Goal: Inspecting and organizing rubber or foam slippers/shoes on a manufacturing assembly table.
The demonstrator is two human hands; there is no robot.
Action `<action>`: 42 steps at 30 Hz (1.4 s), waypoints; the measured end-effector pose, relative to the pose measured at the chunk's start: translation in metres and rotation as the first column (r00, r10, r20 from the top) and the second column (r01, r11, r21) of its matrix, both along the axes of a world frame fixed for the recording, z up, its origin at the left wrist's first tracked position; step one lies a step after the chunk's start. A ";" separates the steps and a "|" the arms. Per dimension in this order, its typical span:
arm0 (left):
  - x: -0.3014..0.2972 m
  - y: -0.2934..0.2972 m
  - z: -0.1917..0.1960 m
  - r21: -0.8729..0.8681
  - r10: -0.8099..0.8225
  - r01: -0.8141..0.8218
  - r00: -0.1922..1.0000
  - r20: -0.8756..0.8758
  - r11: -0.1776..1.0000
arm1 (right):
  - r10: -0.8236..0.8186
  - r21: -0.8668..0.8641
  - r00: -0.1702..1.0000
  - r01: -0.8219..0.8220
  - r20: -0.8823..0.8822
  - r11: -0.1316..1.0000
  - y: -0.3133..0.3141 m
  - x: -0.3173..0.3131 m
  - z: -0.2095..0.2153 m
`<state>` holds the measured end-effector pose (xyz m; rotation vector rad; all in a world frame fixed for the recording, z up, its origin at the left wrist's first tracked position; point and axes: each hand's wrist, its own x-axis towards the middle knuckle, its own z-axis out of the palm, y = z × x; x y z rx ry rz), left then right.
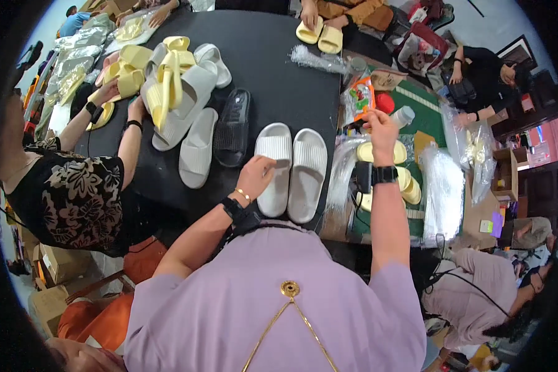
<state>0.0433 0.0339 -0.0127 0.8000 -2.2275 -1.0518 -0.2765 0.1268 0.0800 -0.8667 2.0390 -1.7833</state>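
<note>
Two pale grey slide sandals lie side by side on the black table: a left slide (273,136) and a right slide (309,177). My left hand (257,177) is at the left slide, its fingers curled by the lower edge of the strap. Whatever those fingers grip, if anything, is hidden. Out to the right, my right hand (381,128) is raised with its fingers pinched together at the lower corner of an orange snack packet (362,97). I cannot make out what the pinch holds.
A black clear slide (232,127) and a grey slide (198,149) lie left, beside piled grey and yellow slides (178,93). A co-worker's hands (108,92) are at that pile. Yellow slides (408,185), plastic bags (443,192) and a bottle (404,116) are right. Another person holds yellow slides (330,39).
</note>
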 end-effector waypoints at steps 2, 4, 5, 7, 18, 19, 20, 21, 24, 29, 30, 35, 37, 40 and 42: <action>-0.003 0.005 0.004 0.042 -0.012 0.014 0.998 -0.058 0.999 | -0.016 -0.182 1.000 0.012 -0.025 0.983 0.005 0.012 0.036; -0.006 0.010 0.017 0.052 -0.016 0.018 0.999 -0.046 0.999 | -0.055 -0.255 0.997 0.039 -0.056 0.966 0.011 0.028 0.069; -0.008 0.011 0.022 0.067 -0.029 0.035 0.996 -0.085 0.997 | -0.096 -0.321 0.992 0.067 -0.076 0.945 0.013 0.037 0.082; -0.013 0.015 0.039 0.089 -0.044 0.055 0.992 -0.121 0.995 | -0.098 -0.320 0.992 0.069 -0.074 0.945 0.018 0.052 0.091; -0.028 0.018 0.079 0.501 0.031 0.073 0.980 -0.196 0.862 | 0.467 0.338 0.681 -0.326 -0.564 0.883 0.019 0.153 -0.012; -0.027 0.016 0.075 0.505 0.031 0.069 0.982 -0.188 0.860 | 0.489 0.356 0.667 -0.339 -0.562 0.871 0.021 0.157 -0.016; -0.025 0.015 0.071 0.533 0.037 0.043 0.990 -0.139 0.845 | 0.510 0.373 0.653 -0.351 -0.560 0.859 0.023 0.160 -0.019; -0.023 0.013 0.067 0.559 0.042 0.016 0.995 -0.090 0.829 | 0.512 0.374 0.656 -0.353 -0.554 0.857 0.024 0.160 -0.025; -0.018 0.011 0.051 0.546 0.016 0.008 0.999 -0.039 0.837 | 0.579 0.417 0.622 -0.404 -0.527 0.814 0.028 0.165 -0.033; -0.013 0.006 0.035 0.535 -0.013 -0.001 1.000 0.023 0.845 | 0.610 0.433 0.602 -0.431 -0.515 0.792 0.034 0.169 -0.052; -0.012 0.002 0.032 0.506 -0.023 0.002 0.999 0.036 0.862 | 0.599 0.425 0.611 -0.424 -0.517 0.800 0.035 0.168 -0.054; 0.002 -0.022 0.043 0.437 0.033 -0.064 0.996 0.078 0.897 | 0.505 0.382 0.582 -0.330 -0.637 0.863 0.041 0.154 -0.049; 0.007 -0.026 0.045 0.440 -0.099 0.033 0.987 0.128 0.897 | 0.520 0.374 0.543 -0.364 -0.659 0.853 0.044 0.151 -0.050; 0.011 -0.020 0.041 0.491 -0.241 0.135 0.957 0.159 0.861 | 0.680 0.537 0.580 -0.433 -0.449 0.724 0.056 0.150 -0.064; 0.013 -0.015 0.036 0.462 -0.378 0.230 0.889 0.259 0.856 | 0.749 0.583 0.540 -0.486 -0.385 0.651 0.062 0.149 -0.075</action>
